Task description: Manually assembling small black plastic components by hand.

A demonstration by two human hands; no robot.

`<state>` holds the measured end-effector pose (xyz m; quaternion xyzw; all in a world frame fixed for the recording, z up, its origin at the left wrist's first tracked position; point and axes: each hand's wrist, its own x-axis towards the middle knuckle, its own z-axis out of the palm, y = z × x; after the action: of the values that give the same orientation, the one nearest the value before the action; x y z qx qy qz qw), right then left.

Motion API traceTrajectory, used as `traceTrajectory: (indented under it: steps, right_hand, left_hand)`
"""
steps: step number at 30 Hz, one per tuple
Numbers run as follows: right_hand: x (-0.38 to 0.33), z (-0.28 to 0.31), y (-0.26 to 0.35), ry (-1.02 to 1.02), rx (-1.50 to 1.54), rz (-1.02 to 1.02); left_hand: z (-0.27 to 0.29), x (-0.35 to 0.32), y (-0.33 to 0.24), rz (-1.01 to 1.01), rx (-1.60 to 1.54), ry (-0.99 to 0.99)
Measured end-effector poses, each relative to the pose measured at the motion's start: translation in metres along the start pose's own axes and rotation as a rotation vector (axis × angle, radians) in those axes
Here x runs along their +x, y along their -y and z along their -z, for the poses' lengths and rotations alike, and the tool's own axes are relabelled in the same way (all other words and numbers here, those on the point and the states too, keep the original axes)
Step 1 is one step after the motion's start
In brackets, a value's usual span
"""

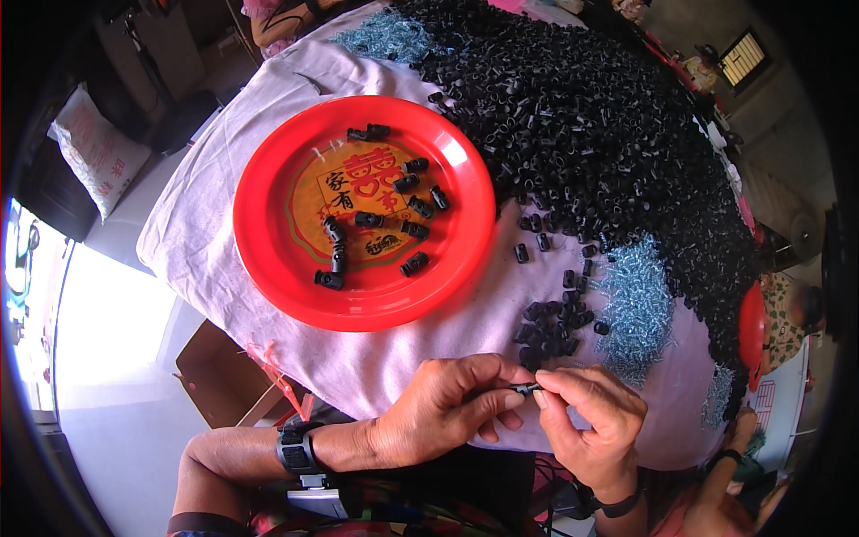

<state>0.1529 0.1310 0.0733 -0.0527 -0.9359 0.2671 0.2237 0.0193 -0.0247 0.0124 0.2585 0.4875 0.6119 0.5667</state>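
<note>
My left hand (438,403) is closed, pinching a small black plastic cord lock (523,389) between thumb and fingers. The thumb and fingertips of my right hand (591,412) meet at the other end of the same piece; whether they hold a smaller part there is hidden. Just beyond my fingers lies a small group of loose black cord lock parts (546,329). Right of it is a pile of fine bluish metal springs (637,304). A red plate (259,215) at the left holds several black cord locks (414,263), scattered over its printed middle.
A large heap of black plastic parts (582,125) covers the far and right side of the cloth-covered table (197,215). More springs (385,38) lie at the far edge. An open cardboard box (219,376) stands below the table's left edge. Another person's arm (720,470) reaches in at lower right.
</note>
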Motion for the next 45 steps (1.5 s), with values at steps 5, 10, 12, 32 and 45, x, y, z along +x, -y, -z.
traceTrajectory:
  steps: [5,10,12,32,45]
  right_hand:
    - [0.0,0.0,-0.005,0.023,0.019,0.018]
    - [0.0,0.0,-0.004,0.038,0.049,-0.013]
    - [-0.001,0.001,-0.003,0.052,0.086,-0.056]
    - [0.001,0.006,-0.012,0.083,0.06,-0.016]
    - [-0.003,0.007,-0.008,0.082,-0.078,0.165]
  left_hand:
    - [-0.001,-0.001,0.001,-0.017,0.048,-0.023]
    - [-0.004,-0.002,0.003,-0.097,0.13,-0.061]
    - [-0.004,-0.003,0.004,-0.141,0.178,-0.082]
    - [0.001,0.002,-0.007,0.045,-0.105,0.049]
    - [0.002,0.004,-0.002,-0.007,0.004,0.082]
